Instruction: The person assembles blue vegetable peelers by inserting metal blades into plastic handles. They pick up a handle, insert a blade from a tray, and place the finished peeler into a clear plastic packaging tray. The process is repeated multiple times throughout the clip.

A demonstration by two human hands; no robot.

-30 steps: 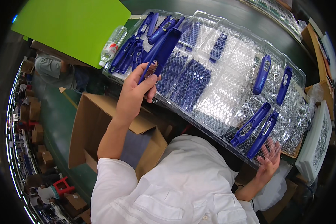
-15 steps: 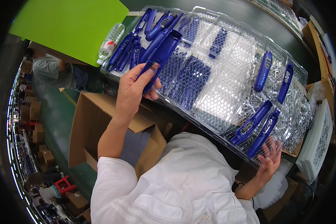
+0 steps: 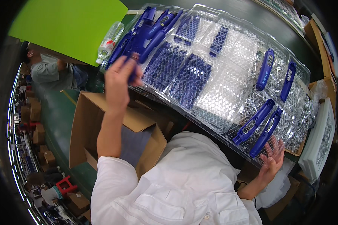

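My left hand (image 3: 118,80), a little blurred, is closed on a long blue plastic casing (image 3: 143,39) at the left end of a clear compartmented plastic tray (image 3: 229,80). A pile of blue casings (image 3: 159,28) lies beyond that hand, some of them with oval openings. My right hand (image 3: 271,163) grips the tray's near right corner, its fingers showing through the clear plastic. Close to those fingers lie two open-framed blue casings (image 3: 266,133). Farther right, a whole-looking blue casing (image 3: 266,69) and a slim blue frame (image 3: 288,81) rest on the tray.
Through the patterned tray, dark blue pieces (image 3: 191,80) and many shiny silver bits show. A clear bottle (image 3: 110,43) lies at the left end by a lime-green panel (image 3: 71,26). Below my left arm stands an open cardboard box (image 3: 88,129). White foam sheets (image 3: 319,140) lean at right.
My left hand has moved left, swinging the blue casing over the pile. My right hand stays at the tray corner, and the casings on the right have hardly shifted.
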